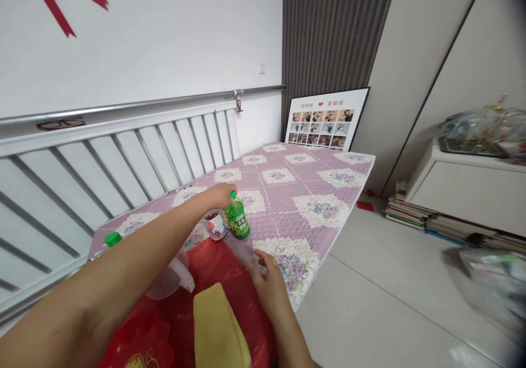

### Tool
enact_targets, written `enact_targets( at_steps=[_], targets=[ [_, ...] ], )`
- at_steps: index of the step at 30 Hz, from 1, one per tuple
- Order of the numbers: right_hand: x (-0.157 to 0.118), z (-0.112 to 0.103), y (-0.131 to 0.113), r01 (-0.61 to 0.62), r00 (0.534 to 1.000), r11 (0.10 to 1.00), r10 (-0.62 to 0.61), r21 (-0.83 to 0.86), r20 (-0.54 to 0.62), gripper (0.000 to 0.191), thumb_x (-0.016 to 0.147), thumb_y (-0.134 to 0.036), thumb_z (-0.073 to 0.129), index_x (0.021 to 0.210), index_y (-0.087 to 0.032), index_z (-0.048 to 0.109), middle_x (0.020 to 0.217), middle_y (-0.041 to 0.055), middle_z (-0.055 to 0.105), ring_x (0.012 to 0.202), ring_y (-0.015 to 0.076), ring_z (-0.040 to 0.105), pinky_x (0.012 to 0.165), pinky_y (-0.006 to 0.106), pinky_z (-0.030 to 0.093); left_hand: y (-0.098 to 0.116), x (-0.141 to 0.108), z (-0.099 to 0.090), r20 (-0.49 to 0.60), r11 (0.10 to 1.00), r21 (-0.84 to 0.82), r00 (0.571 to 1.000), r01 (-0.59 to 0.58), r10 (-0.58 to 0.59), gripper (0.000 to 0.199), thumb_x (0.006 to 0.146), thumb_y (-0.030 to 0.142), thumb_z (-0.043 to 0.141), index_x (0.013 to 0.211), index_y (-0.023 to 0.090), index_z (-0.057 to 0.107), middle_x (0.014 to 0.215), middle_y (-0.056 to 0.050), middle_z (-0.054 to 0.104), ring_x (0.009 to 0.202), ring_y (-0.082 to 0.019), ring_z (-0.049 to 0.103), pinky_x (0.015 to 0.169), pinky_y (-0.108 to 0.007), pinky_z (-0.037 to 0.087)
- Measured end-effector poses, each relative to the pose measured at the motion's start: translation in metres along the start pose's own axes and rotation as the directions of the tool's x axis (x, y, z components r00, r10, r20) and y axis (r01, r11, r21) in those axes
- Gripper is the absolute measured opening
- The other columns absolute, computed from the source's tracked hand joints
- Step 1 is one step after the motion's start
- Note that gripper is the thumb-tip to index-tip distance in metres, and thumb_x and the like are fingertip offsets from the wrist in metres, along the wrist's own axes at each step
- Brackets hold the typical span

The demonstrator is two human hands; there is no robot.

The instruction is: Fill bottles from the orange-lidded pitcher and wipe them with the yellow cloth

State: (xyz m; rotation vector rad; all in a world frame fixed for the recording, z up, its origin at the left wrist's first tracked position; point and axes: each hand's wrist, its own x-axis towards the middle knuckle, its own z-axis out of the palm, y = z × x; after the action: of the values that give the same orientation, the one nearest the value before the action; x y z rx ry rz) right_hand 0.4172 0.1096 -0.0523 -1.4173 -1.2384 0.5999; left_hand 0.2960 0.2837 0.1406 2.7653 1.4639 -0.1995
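Observation:
My left hand (225,194) reaches over the table, its fingers closed at the green cap of a green-labelled bottle (238,220) that stands upright. Beside that bottle is a jar (216,225) with a white and red label. My right hand (267,272) is lower down by the table's front edge, with thumb and fingers apart near a thin clear plastic thing (245,249); whether it touches this is hard to tell. Nearer to me, a folded yellow cloth (219,324) lies on a red plastic sheet (209,264), next to a clear plastic container (168,279).
A floral purple cloth covers the table (302,184). A red scalloped dish (143,340) is at the bottom, and another green cap (113,239) shows behind my left arm. A white radiator (164,154) runs along the wall. Right of the floor stands a white cabinet (468,187).

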Motion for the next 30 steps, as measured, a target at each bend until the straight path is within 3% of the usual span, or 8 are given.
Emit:
enact_targets(
  at_steps=[17,27,30],
  targets=[
    [0.003,0.007,-0.002,-0.044,0.997,0.998,0.04,0.051,0.071,0.04,0.079,-0.033,0.053,0.113,-0.012,0.062,0.112,0.0165,0.065,0.098,0.0271,0.064,0.077,0.039,0.056,0.008,0.009,0.007,0.012,0.998,0.038,0.999,0.05,-0.05,0.031,0.092,0.032,0.059,0.12,0.017,0.056,0.121,-0.008,0.061,0.102,-0.023,0.063,0.086,-0.044,0.055],
    [0.002,0.004,-0.003,-0.072,0.994,0.996,0.068,0.046,0.088,0.041,0.079,-0.036,0.052,0.113,-0.015,0.062,0.113,0.015,0.064,0.098,0.0259,0.065,0.079,0.037,0.055,0.015,0.004,0.01,-0.037,0.996,0.036,0.996,0.08,-0.079,0.034,0.092,0.032,0.059,0.123,0.018,0.055,0.125,-0.009,0.059,0.105,-0.024,0.062,0.087,-0.045,0.054],
    [0.002,0.003,-0.002,-0.079,0.993,0.996,0.075,0.047,0.088,0.041,0.079,-0.037,0.053,0.112,-0.015,0.063,0.113,0.0146,0.065,0.097,0.0259,0.064,0.079,0.037,0.054,0.019,-0.003,0.006,-0.082,0.997,0.014,0.994,0.074,-0.073,0.043,0.091,0.031,0.06,0.13,0.018,0.049,0.129,-0.011,0.056,0.106,-0.025,0.062,0.088,-0.045,0.054]
  ],
)
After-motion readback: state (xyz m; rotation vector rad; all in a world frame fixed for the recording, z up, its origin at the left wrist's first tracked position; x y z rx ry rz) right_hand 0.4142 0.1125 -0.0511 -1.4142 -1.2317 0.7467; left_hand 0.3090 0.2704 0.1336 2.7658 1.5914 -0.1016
